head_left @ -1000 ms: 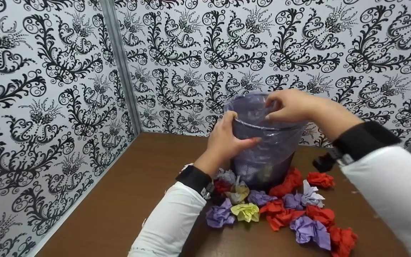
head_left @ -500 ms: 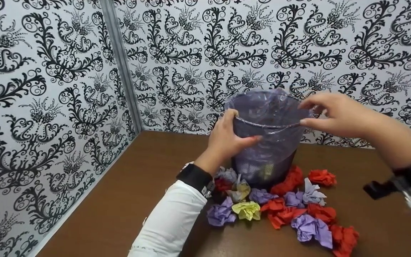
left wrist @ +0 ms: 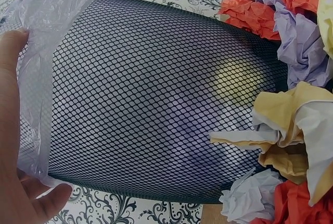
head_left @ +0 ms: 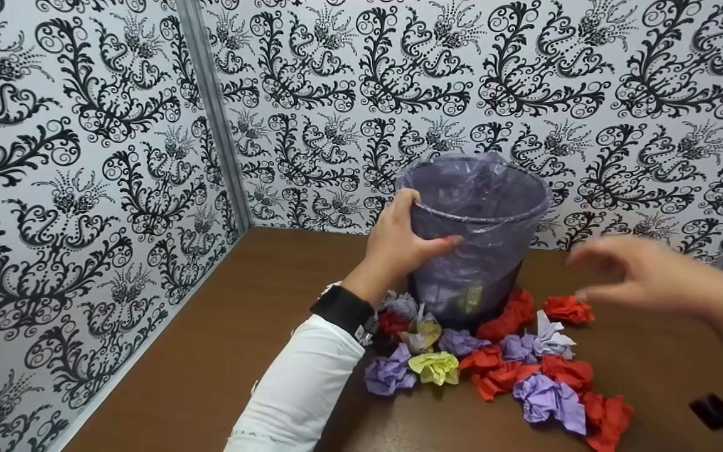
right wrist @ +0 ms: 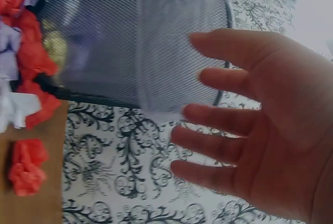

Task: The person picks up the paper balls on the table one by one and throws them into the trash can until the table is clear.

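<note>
A dark mesh wastebasket [head_left: 443, 301] stands on the table, lined with a clear plastic bag [head_left: 499, 245] folded down over its rim. My left hand [head_left: 396, 238] grips the rim at its left, thumb laid along the bag's outside. Through the mesh in the left wrist view, a yellow crumpled paper [left wrist: 237, 81] and purplish ones show inside. My right hand [head_left: 644, 276] is in the air right of the basket, blurred, holding nothing; the right wrist view shows its fingers spread. Crumpled papers lie around the basket's foot, among them a yellow one [head_left: 435, 368] and a purple one [head_left: 390, 371].
More crumpled papers spread in front, including a red one [head_left: 606, 419], a purple one [head_left: 548, 402] and a white one [head_left: 553, 338]. One red paper [head_left: 568, 309] lies apart at the right. The brown table [head_left: 211, 351] meets patterned walls [head_left: 311, 75] behind and at the left.
My right hand has come out of the basket's mouth, moving right and down, away from the rim. The left hand keeps its grip on the rim.
</note>
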`<state>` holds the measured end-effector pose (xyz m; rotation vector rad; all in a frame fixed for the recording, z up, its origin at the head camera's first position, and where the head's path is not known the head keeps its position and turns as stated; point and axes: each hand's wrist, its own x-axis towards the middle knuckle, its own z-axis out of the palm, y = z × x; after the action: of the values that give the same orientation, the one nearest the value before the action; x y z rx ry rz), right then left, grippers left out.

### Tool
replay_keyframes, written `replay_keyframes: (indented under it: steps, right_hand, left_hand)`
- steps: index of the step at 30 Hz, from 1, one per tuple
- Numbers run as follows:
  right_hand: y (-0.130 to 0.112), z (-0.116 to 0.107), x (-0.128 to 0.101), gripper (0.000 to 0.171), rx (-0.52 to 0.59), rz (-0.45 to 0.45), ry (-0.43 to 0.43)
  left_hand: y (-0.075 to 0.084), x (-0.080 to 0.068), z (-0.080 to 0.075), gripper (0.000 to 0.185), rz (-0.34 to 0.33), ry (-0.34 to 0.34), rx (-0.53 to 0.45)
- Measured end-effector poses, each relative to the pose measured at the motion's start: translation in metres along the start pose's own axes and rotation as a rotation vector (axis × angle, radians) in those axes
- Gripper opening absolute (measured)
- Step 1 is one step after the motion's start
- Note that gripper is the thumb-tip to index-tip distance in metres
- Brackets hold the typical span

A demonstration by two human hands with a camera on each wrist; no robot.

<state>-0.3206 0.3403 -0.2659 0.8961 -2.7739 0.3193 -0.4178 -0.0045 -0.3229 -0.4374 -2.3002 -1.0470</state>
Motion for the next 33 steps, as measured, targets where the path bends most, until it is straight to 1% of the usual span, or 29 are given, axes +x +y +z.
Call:
replay_keyframes:
  steps: [3,6,12,16,17,21,22,28,33]
  right_hand:
    - [0.007,0.018,-0.014,0.054,0.063,0.048,-0.097]
    - [0.014,0.039,-0.028,0.053,0.132,0.057,-0.165]
    - [0.028,0.077,-0.052,0.052,0.216,0.071,-0.252]
    - [0.036,0.097,-0.064,0.05,0.257,0.057,-0.281]
    - [0.037,0.101,-0.067,0.049,0.264,0.066,-0.287]
    - [0.041,0.113,-0.076,0.045,0.307,0.062,-0.296]
    - [0.041,0.116,-0.077,0.044,0.326,0.057,-0.294]
    - [0.042,0.125,-0.081,0.041,0.419,0.061,-0.309]
    - [0.042,0.129,-0.079,0.039,0.44,0.092,-0.319]
  left_hand:
    - [-0.001,0.0,0.0,0.088,0.001,-0.004,-0.006]
    - [-0.001,0.001,0.001,0.088,-0.002,-0.014,-0.024]
    - [-0.002,0.002,0.001,0.088,0.007,-0.006,-0.026]
    - [-0.003,0.002,0.001,0.088,0.006,-0.007,-0.025]
    - [-0.002,0.002,0.002,0.088,0.006,-0.008,-0.024]
    - [-0.002,0.002,0.001,0.088,0.002,-0.013,-0.026]
    - [-0.001,0.002,0.001,0.088,0.005,-0.01,-0.013]
    - [-0.001,0.001,0.003,0.09,0.014,0.005,0.042]
    - [-0.003,0.002,0.002,0.09,0.002,-0.003,0.027]
